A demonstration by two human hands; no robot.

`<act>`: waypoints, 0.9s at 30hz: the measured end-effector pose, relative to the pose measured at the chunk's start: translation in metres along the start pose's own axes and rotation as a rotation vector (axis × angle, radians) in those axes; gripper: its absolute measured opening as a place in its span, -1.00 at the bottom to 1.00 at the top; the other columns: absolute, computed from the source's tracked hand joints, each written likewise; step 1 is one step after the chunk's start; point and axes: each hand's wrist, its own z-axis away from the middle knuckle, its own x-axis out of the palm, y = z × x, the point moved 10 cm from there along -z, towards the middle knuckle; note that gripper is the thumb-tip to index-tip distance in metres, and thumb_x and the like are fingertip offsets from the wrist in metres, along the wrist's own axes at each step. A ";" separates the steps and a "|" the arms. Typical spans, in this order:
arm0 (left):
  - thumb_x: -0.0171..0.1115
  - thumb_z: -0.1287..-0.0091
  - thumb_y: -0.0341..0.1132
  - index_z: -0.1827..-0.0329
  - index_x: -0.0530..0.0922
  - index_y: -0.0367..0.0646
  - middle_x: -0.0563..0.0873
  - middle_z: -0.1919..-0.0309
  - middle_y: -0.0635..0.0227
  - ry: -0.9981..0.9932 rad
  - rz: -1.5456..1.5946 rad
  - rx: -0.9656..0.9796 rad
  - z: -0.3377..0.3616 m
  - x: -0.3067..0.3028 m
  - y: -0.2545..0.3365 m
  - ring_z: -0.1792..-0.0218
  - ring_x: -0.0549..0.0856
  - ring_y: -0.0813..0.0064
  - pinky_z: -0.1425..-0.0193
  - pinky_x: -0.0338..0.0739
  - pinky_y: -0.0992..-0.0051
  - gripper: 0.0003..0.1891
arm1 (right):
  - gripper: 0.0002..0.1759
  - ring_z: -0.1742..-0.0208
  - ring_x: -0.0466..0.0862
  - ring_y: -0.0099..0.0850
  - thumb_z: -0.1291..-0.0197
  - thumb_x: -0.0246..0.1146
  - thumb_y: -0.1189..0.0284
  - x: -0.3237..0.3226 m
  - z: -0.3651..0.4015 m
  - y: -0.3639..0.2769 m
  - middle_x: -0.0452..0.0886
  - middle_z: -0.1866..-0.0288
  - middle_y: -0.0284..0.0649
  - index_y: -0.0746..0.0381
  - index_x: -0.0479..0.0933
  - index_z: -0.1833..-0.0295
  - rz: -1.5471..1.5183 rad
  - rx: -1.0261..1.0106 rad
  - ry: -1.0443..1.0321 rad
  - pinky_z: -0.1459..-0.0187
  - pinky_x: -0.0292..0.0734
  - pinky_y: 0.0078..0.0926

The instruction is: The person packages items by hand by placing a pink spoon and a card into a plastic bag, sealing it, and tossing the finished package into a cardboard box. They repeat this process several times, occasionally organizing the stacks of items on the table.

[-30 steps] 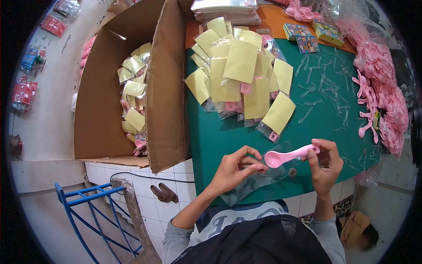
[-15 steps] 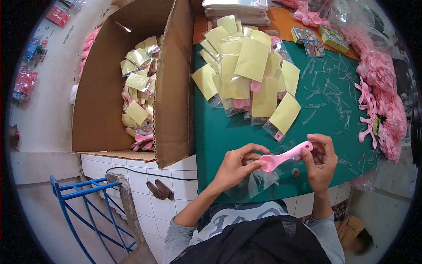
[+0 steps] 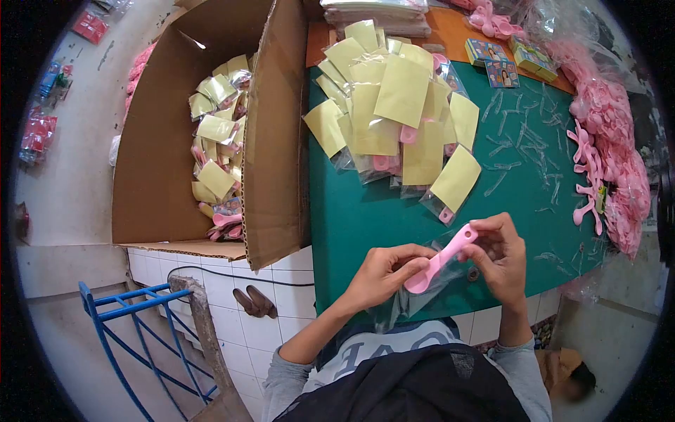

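A pink plastic spoon (image 3: 441, 263) slants between my two hands over the front of the green table, its bowl low and to the left. My right hand (image 3: 500, 261) pinches the handle near its holed end. The fingers of my left hand (image 3: 388, 274) are closed on a clear plastic bag (image 3: 420, 301), with the thumb right at the spoon's bowl. The bag hangs under and around the spoon, close to my body. Beyond my hands lies a heap of clear packets with yellow cards (image 3: 401, 95), pink spoons showing in some.
A tall cardboard box (image 3: 278, 141) at left holds similar packets (image 3: 218, 130). Clear plastic strips (image 3: 524, 144) are scattered over the green tabletop (image 3: 365, 218). Loose pink spoons (image 3: 589, 179) and a bagged pink pile (image 3: 619, 155) lie at right. Small printed boxes (image 3: 503, 74) sit at the back.
The spoon has swung steeper, its bowl moving down and left, and the bowl's hollow no longer shows. My right hand has shifted slightly left with the handle.
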 end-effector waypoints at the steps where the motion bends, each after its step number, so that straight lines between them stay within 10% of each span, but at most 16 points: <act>1: 0.13 -0.38 -0.31 0.03 0.58 -0.37 0.68 0.23 0.39 0.002 0.009 0.009 0.000 0.000 -0.001 0.22 0.58 0.67 0.09 0.50 0.59 -0.73 | -0.67 0.21 0.65 -0.48 -0.08 0.30 0.68 0.005 0.000 -0.001 0.58 0.20 -0.14 0.39 0.37 0.04 0.029 -0.027 -0.049 0.19 0.61 -0.59; 10: 0.14 -0.36 -0.28 0.01 0.59 -0.26 0.70 0.30 0.31 0.241 0.005 0.211 0.000 -0.009 0.023 0.33 0.62 0.61 0.20 0.52 0.58 -0.74 | -0.60 0.12 0.65 -0.47 -0.02 0.33 0.69 0.019 -0.001 -0.013 0.61 0.17 -0.17 0.38 0.44 -0.02 0.106 -0.106 -0.159 0.07 0.62 -0.54; 16: 0.10 -0.38 -0.26 -0.04 0.58 -0.23 0.71 0.27 0.29 -0.135 -0.148 0.114 0.008 -0.011 0.023 0.28 0.65 0.60 0.14 0.54 0.56 -0.71 | -0.63 0.13 0.66 -0.48 -0.03 0.32 0.69 0.010 -0.004 -0.030 0.63 0.17 -0.16 0.37 0.46 0.00 0.176 -0.161 -0.075 0.06 0.62 -0.54; 27: -0.01 -0.42 -0.37 -0.03 0.58 -0.29 0.67 0.05 0.29 -0.006 0.192 0.203 0.006 -0.017 0.043 0.06 0.62 0.55 -0.03 0.50 0.45 -0.74 | -0.76 0.37 0.64 -0.33 0.05 0.29 0.64 0.027 0.004 -0.106 0.66 0.28 -0.15 0.31 0.62 0.19 0.717 -0.629 -0.263 0.36 0.55 -0.41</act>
